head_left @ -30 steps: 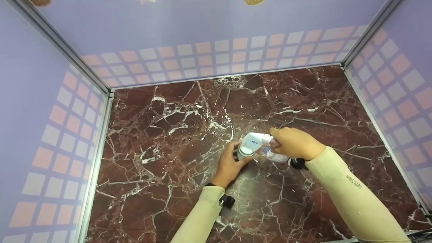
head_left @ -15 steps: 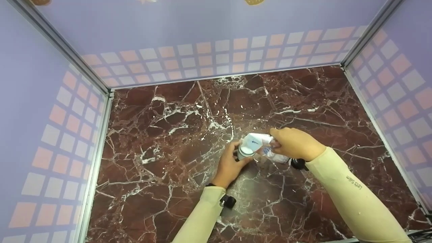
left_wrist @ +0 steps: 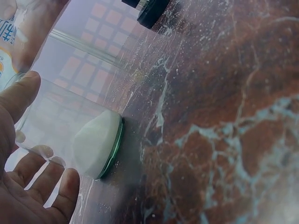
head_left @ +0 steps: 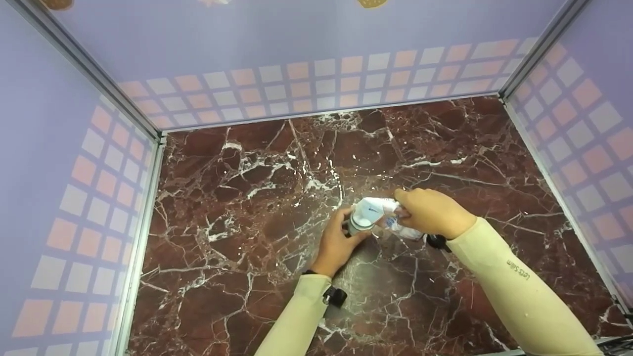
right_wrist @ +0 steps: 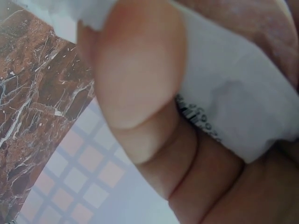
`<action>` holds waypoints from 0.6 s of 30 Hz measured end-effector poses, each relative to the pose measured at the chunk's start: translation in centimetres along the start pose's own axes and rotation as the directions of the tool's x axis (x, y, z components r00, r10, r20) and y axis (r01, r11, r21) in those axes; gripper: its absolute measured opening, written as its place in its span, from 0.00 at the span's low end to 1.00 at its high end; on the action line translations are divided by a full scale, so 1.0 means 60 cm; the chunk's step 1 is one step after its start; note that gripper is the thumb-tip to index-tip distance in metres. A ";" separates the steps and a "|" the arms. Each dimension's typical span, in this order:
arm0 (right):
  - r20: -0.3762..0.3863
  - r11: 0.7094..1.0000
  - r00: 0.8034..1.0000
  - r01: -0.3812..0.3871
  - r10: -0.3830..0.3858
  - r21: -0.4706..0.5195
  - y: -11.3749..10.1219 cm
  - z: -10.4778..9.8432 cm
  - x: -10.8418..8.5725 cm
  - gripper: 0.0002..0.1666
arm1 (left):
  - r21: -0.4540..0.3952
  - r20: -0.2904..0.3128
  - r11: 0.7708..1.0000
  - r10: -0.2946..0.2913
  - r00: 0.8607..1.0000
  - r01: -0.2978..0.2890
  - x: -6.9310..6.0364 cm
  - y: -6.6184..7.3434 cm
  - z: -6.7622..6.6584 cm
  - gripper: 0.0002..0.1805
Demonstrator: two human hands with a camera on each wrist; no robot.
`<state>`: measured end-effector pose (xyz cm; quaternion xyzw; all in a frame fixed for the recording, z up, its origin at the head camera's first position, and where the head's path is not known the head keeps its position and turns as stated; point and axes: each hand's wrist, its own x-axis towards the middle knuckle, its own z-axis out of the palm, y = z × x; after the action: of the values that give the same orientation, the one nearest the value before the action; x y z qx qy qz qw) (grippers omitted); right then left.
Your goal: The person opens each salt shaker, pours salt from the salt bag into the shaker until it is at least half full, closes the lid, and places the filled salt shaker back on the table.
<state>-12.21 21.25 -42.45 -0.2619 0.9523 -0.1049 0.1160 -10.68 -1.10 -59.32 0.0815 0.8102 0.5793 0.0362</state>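
A clear glass point(head_left: 359, 229) stands on the table, with my left hand point(head_left: 336, 244) holding it round the side, thumb on one side and fingers on the other. White powder point(left_wrist: 96, 144) lies heaped at the bottom of the glass in the left wrist view. My right hand point(head_left: 432, 211) grips a soft white plastic bag point(head_left: 380, 203) with blue print, its mouth tipped over the rim of the glass. In the right wrist view the bag point(right_wrist: 229, 79) is partly covered by the fingers point(right_wrist: 140, 84), and black print shows on it.
The dark red marble-patterned tabletop point(head_left: 222, 277) carries scattered white specks around the glass and beyond it. Purple panels with pink and white squares, such as the back wall point(head_left: 306, 29), enclose the table on the left, back and right.
The bag's mouth has dipped slightly over the glass, and the right hand has shifted down a little with it. The left hand keeps its hold on the glass.
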 end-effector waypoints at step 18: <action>0.020 0.998 0.999 -0.040 0.039 0.049 0.005 0.005 -0.005 0.16 | 0.020 -0.010 1.000 0.001 1.000 -0.001 -0.001 0.002 -0.002 0.38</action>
<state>-12.05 21.60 -42.75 -0.2410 0.9533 -0.1235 0.1336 -10.64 -1.17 -59.18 0.0794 0.8161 0.5717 0.0309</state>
